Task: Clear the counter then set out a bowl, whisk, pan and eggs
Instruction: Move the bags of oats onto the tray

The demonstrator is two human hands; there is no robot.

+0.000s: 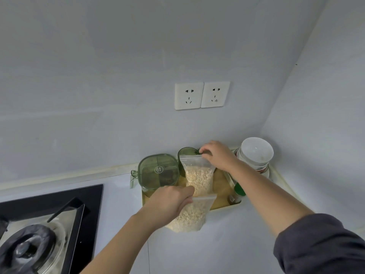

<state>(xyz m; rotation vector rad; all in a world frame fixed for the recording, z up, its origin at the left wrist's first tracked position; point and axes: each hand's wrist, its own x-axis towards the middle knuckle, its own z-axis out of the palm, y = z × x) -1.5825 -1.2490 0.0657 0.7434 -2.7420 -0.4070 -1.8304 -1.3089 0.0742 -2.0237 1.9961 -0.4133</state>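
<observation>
A: Two bags of oats in hand, both over the tray. Start at the lower left of the frame?

B: Gas stove (35, 234) there, black glass, burner bare. No pan on it or anywhere in view.

A: Moving right.

B: Green lidded box (158, 172) on the wooden tray (221, 186), against the wall. Left hand (171, 202) next, just right of centre, closed around the top of the lower oat bag (189, 216). That bag hangs over the tray's front edge, above the counter (122, 204).

A: And the second?

B: Upper oat bag (199, 177) stands upright on the tray in front of a green cup (186, 153). Right hand (217, 155) pinches its top corner, fingers curled.

A: Far right?

B: Bottle with a green cap (238, 191) lies tipped on the tray behind the right forearm. Stack of white bowls (255, 153) in the corner, top one tilted toward the camera.

A: Progress?

B: Early, I'd say. Clearing under way: bags being tidied onto the tray. Bowls are at hand but none set out. Whisk, pan, eggs not seen.
</observation>
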